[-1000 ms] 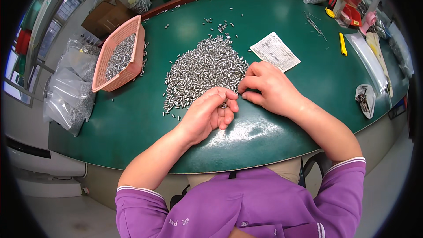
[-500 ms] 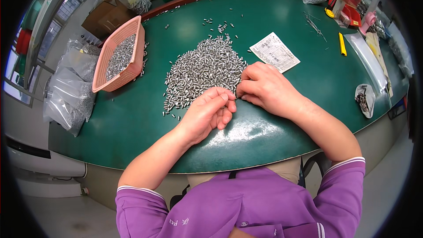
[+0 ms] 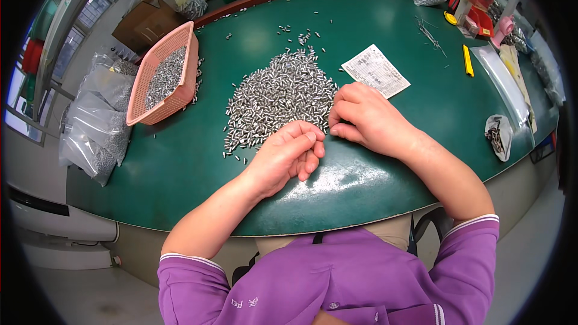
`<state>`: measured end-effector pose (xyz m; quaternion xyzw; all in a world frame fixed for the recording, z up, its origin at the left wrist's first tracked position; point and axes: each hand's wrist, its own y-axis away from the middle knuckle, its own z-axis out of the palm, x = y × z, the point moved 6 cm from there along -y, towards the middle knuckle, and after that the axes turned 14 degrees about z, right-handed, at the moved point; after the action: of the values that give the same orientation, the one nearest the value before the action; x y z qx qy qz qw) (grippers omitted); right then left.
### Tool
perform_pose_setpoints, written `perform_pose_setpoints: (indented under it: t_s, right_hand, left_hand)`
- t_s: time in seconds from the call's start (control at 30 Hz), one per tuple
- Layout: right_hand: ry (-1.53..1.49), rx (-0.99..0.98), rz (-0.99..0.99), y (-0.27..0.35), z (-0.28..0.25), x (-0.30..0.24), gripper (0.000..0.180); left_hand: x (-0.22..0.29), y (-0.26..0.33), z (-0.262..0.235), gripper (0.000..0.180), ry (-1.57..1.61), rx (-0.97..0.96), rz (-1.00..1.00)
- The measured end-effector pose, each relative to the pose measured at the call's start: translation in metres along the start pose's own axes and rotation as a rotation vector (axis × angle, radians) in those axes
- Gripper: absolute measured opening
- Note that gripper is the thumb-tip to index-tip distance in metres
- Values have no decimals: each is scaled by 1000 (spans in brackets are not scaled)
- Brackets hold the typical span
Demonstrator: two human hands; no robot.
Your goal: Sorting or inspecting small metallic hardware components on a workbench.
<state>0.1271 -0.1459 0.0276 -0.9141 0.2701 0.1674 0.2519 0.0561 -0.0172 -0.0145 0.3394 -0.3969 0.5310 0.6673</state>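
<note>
A heap of small silver metal pieces point(image 3: 277, 96), each short and rounded like a pellet, lies in the middle of the green table point(image 3: 180, 180). At the heap's near edge is my left hand point(image 3: 289, 151), its thumb pressed against curled fingers. Whatever that pinch may hold is too small or hidden to make out. My right hand point(image 3: 364, 117) rests at the heap's right edge, fingers bent and thumb close to the fingertips. What lies between them cannot be seen. A small gap separates the two hands.
Left of the heap, a pink plastic basket point(image 3: 191, 66) holds more metal pieces, beside filled clear bags point(image 3: 96, 126). A printed paper slip point(image 3: 376, 72) lies beyond my right hand. Further right are a yellow cutter point(image 3: 468, 60), flat plastic bags point(image 3: 503, 84) and a small white dish point(image 3: 506, 144).
My right hand has shifted slightly right and away from the left, widening the gap between them. The left hand has barely moved. The person in the background leans differently.
</note>
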Motion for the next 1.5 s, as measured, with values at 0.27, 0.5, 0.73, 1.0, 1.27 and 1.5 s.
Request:
perform_pose_setpoints:
  t_s: [0.27,0.5,0.73,1.0,1.27,1.5]
  right_hand:
    - [-239,49,-103,-3,-13,-22,15]
    - [-121,85,-3,-1,-5,-2,16]
    - [-36,47,48,0,4,1,12]
    - [-36,19,11,0,3,-4,11]
    - [25,-7,-32,2,-1,-9,11]
    - [-122,-44,44,-1,1,-3,12]
  left_hand:
    - [-3,2,5,18,-47,-16,-58]
    - [-1,1,3,18,26,-29,-30]
    - [-1,1,2,24,28,-29,-37]
    - [5,-1,-4,23,48,78,89]
    - [5,-1,-4,19,26,109,61]
    - [3,-1,-4,14,-10,71,42]
